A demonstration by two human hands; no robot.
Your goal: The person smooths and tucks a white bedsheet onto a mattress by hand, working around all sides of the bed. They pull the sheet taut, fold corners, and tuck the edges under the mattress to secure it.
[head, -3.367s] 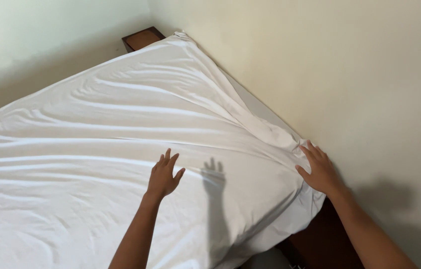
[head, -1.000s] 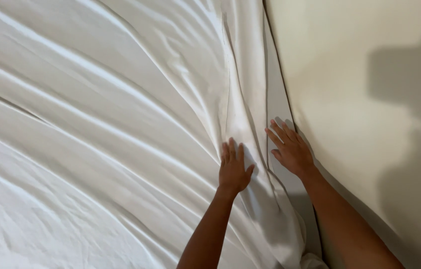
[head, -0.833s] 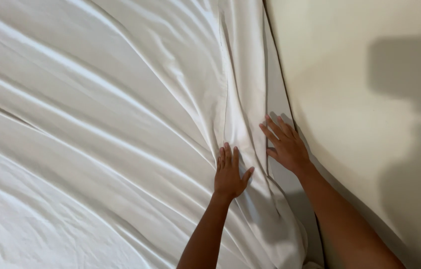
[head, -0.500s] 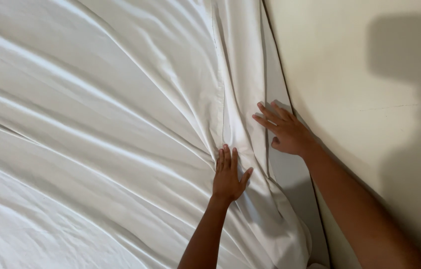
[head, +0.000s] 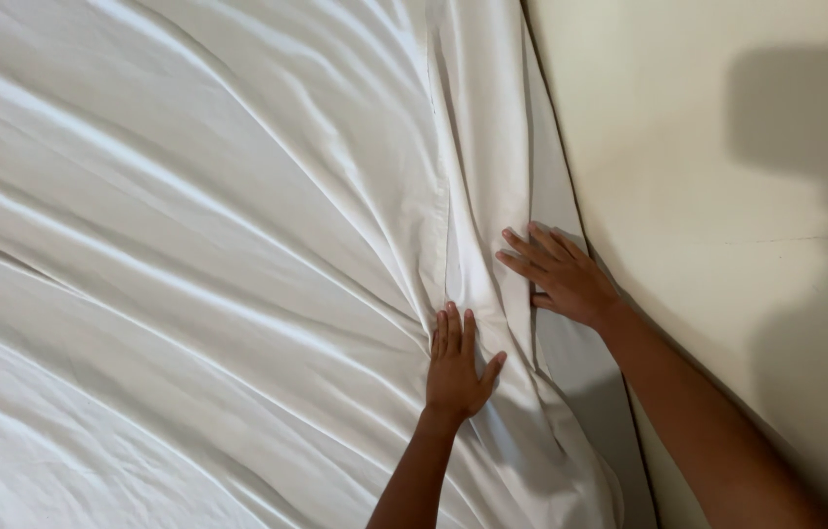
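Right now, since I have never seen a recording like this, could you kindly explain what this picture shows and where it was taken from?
There is no machine here: a person wears a camera on the head, so the view looks down along both bare arms. The left hand lies flat, fingers together, on a white sheet that covers nearly the whole picture and is creased in long diagonal folds. The right hand rests with fingers spread on the sheet's edge, right beside a cream wall. Neither hand grips anything; both press open on the cloth. The dark shape on the wall is a shadow.
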